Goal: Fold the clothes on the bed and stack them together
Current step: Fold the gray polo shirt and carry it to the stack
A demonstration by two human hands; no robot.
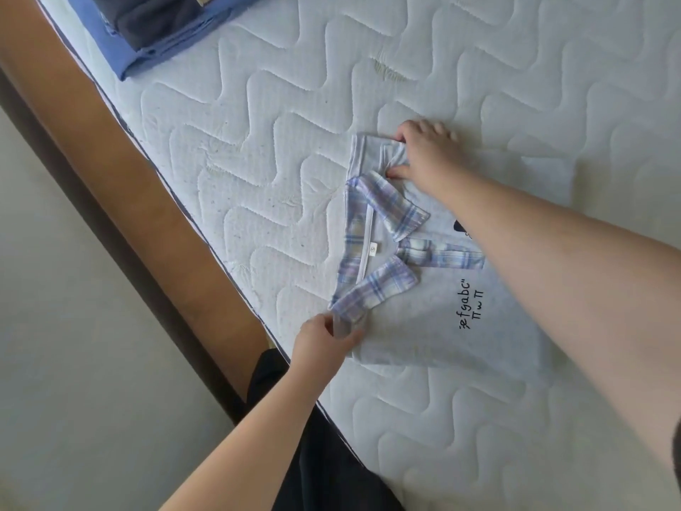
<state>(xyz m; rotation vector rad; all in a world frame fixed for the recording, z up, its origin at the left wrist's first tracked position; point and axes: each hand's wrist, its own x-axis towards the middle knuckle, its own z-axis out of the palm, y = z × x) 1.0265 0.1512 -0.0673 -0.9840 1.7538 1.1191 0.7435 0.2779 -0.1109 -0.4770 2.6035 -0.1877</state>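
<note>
Two folded garments wait stacked while my left hand and right hand pinch this half-folded shirt at its shoulders.

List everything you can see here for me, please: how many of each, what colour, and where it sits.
shirt: one, pale grey, plaid collar, black lettering, on the mattress centre
folded stack: one, blue and dark garments, top left on the mattress
mattress: one, white, quilted
bed frame: one, brown, along the mattress edge
floor: pale, lower left
left hand: one, pinches the shirt's near shoulder
right hand: one, grips the far shoulder
</note>
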